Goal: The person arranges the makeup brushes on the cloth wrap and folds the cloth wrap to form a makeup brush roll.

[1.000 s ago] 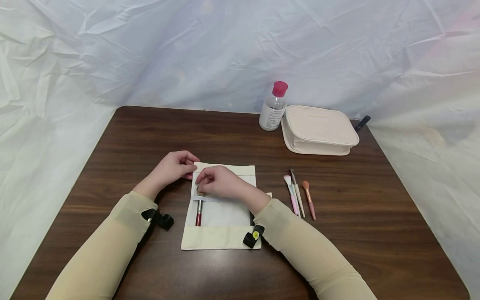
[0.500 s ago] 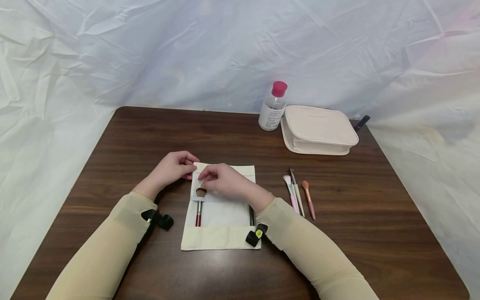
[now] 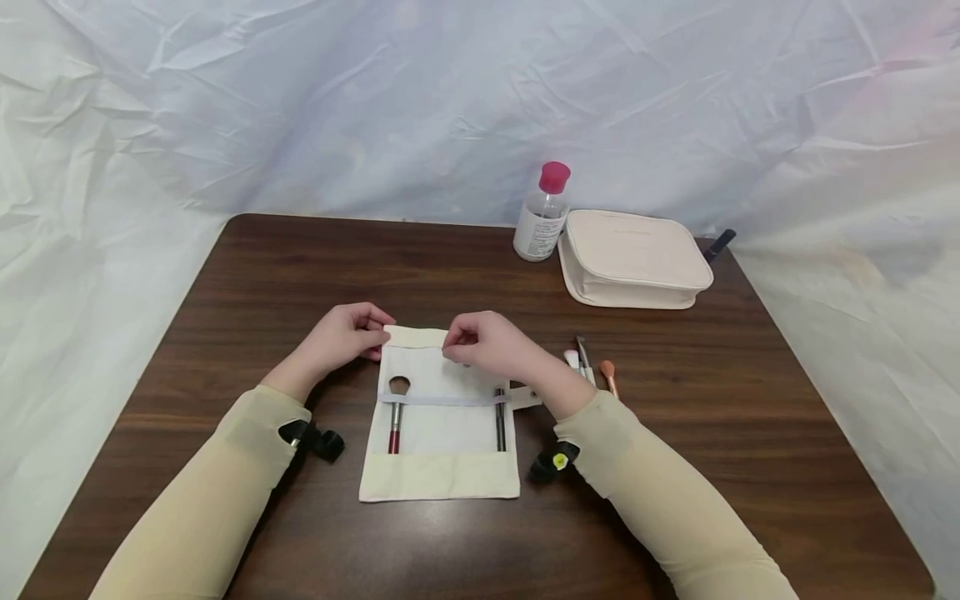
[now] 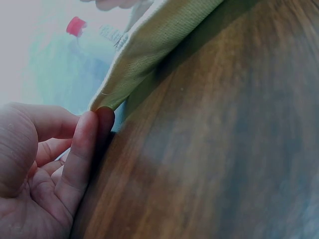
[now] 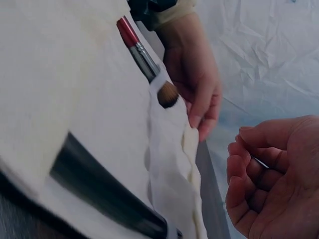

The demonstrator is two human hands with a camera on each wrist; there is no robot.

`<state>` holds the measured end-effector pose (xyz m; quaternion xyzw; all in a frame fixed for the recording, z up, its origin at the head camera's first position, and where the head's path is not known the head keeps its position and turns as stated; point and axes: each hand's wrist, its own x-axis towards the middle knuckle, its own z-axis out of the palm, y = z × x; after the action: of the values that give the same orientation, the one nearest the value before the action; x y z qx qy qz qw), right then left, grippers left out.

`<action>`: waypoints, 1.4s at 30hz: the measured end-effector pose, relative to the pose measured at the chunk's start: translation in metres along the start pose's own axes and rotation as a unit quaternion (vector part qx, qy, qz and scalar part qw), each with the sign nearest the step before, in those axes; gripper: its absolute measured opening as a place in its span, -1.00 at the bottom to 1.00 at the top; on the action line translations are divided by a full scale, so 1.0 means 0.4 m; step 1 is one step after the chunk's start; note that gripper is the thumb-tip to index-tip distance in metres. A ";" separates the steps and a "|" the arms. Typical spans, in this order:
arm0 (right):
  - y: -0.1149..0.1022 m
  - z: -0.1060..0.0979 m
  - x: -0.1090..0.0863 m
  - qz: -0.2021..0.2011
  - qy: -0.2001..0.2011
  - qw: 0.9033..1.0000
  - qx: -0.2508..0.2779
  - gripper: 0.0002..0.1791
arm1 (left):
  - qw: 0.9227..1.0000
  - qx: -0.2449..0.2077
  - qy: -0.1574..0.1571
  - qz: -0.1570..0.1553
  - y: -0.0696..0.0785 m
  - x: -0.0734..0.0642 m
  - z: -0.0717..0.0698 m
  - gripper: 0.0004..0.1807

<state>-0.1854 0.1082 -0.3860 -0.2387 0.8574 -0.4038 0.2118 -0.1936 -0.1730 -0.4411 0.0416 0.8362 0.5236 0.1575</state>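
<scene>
A cream cloth brush roll (image 3: 442, 477) lies unfolded on the table. A makeup brush (image 3: 395, 417) with a red handle and brown bristles sits at its left, under the white elastic band (image 3: 450, 401). A dark slim stick (image 3: 501, 423) is tucked in at the right; its kind is unclear. My left hand (image 3: 347, 335) pinches the roll's upper left corner between thumb and finger, as the left wrist view also shows. Over the roll's upper edge hovers my right hand (image 3: 491, 343), fingers loosely curled. In the right wrist view nothing shows between those fingers, and a gap separates them from the cloth.
Right of the roll lie several makeup brushes, among them an orange-tipped brush (image 3: 609, 377), partly behind the right forearm. Farther back stand a red-capped bottle (image 3: 540, 221) and a pale zipped pouch (image 3: 637, 254), with a black stick (image 3: 720, 245) beyond it.
My right hand has moved right, away from the red-handled brush, uncovering it, the elastic band and the dark stick. My left hand has stayed at the corner.
</scene>
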 end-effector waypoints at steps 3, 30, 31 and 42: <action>0.011 -0.022 -0.014 0.000 0.014 1.000 0.006 -0.96 | 1.000 0.001 0.000 0.003 -0.002 -0.002 -0.003 -0.73; 0.153 -0.165 -0.161 0.044 0.097 0.994 0.020 -0.80 | 1.000 0.019 0.010 0.004 -0.011 -0.006 -0.023 -0.73; 0.159 -0.172 -0.166 0.046 0.099 0.994 0.018 -0.80 | 1.000 0.020 0.011 0.003 -0.012 -0.006 -0.023 -0.73; 0.236 -0.222 -0.231 0.091 0.120 0.988 0.016 -0.77 | 1.000 0.022 0.010 0.007 -0.013 -0.012 -0.031 -0.71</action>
<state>-0.1837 0.2670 -0.3932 -0.1057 0.8884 -0.4219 0.1467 -0.1924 -0.1872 -0.4398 0.0455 0.8486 0.5068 0.1446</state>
